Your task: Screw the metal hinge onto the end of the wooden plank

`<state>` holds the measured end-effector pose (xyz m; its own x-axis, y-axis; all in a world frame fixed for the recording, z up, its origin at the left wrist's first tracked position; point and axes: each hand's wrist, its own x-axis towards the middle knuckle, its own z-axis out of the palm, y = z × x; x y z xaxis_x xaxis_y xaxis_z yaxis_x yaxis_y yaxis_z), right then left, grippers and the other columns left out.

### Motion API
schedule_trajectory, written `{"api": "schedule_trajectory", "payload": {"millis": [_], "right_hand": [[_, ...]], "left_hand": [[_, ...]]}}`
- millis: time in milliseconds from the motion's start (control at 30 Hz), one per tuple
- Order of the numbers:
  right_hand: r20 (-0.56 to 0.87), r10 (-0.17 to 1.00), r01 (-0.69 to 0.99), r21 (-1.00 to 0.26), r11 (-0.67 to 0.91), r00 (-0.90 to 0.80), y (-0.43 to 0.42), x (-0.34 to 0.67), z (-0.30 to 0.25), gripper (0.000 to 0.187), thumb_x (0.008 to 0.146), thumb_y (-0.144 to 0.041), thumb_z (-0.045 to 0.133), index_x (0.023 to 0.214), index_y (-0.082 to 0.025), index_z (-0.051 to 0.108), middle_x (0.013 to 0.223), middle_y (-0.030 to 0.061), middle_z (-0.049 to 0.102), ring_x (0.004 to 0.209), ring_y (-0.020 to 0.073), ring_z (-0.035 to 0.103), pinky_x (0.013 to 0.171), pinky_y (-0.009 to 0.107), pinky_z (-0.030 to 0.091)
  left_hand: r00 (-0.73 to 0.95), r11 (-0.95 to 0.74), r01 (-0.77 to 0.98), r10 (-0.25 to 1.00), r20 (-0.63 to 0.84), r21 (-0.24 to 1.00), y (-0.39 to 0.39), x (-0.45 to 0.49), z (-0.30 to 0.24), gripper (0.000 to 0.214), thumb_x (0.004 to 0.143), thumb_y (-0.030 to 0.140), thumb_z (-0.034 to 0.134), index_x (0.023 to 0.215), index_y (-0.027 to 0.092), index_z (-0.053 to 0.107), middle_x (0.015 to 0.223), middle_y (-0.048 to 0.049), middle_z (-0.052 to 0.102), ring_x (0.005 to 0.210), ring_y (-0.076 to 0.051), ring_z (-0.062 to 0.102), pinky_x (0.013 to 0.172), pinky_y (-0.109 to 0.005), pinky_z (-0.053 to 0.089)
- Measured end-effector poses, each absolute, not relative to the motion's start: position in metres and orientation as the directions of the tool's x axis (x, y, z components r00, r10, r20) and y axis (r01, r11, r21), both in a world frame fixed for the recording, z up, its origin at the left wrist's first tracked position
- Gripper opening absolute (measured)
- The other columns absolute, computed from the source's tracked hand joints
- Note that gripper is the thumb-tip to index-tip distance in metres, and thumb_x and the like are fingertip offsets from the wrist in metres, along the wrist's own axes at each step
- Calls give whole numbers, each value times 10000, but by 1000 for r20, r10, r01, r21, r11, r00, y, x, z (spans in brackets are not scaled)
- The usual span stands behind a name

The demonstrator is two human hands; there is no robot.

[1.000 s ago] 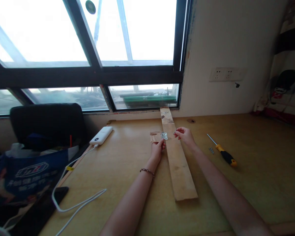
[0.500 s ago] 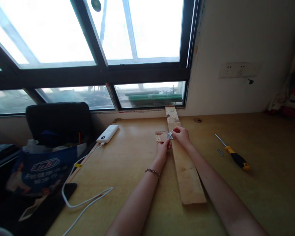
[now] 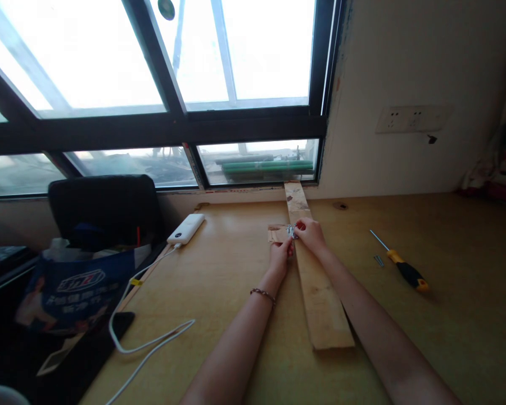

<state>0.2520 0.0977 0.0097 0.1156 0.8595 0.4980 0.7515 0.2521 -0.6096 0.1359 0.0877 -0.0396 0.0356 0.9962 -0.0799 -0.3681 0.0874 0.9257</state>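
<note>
Hinge (image 3: 291, 231) at left edge of plank (image 3: 320, 292), plank running near to far. Right hand (image 3: 311, 235) pinches hinge from right; left hand (image 3: 281, 253), unclenched, presses block (image 3: 277, 233) beside.

A long plank (image 3: 316, 281) is laid lengthwise on the desk (image 3: 236, 270), far end vs. the window (image 3: 236, 56) sill. At the plank's left edge, near its far end, a small wood block (image 3: 277, 233) is butted, w/ a metal hinge (image 3: 291, 231) set across the joint. The hinge is pinched by the right hand (image 3: 311, 235), which is rested on the plank. The left hand (image 3: 281, 253) is laid on the block, fingertips at the hinge; grip not discernible. Right of the plank, well apart, a screwdriver (image 3: 400, 267) and screws (image 3: 378, 260) are seen; left of it, a power bank (image 3: 185, 228) w/ white cable (image 3: 152, 343).
</note>
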Motion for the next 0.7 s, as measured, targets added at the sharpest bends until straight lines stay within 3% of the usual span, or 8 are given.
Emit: {"api": "schedule_trajectory", "payload": {"millis": [267, 567, 633, 700], "right_hand": [[437, 892, 636, -722, 272, 114, 104, 262, 4, 80, 657, -245, 582, 668, -176, 619, 627, -2, 636, 590, 126, 572, 575, 222, 416], [422, 902, 637, -722, 270, 95, 102, 261, 9, 109, 675, -271, 590, 683, -173, 637, 638, 11, 643, 602, 133, 575, 580, 236, 419], [392, 916, 627, -735, 256, 84, 102, 262, 10, 143, 659, -286, 614, 738, -169, 635, 691, 16, 653, 593, 127, 566, 570, 236, 421], [363, 931, 619, -740, 264, 37, 102, 264, 11, 315, 616, -306, 664, 896, -172, 613, 823, 24, 665, 564, 111, 547, 558, 240, 426]], "left_hand": [[114, 166, -490, 986, -126, 856, 87, 135, -38, 323, 550, 328, 712, 607, 160, 442, 369, 96, 361, 302, -19, 248, 330, -170, 150], [261, 316, -667, 947, -185, 675, 84, 133, -31, 303, 580, 198, 716, 650, 146, 425, 430, 100, 345, 338, 12, 236, 345, -122, 135], [288, 341, -677, 938, -192, 652, 84, 132, -31, 279, 601, 182, 703, 653, 140, 433, 432, 96, 349, 339, 14, 233, 343, -117, 140], [313, 360, -683, 930, -190, 636, 84, 132, -31, 252, 621, 179, 692, 664, 133, 448, 430, 94, 347, 338, 15, 229, 339, -114, 143]]}}
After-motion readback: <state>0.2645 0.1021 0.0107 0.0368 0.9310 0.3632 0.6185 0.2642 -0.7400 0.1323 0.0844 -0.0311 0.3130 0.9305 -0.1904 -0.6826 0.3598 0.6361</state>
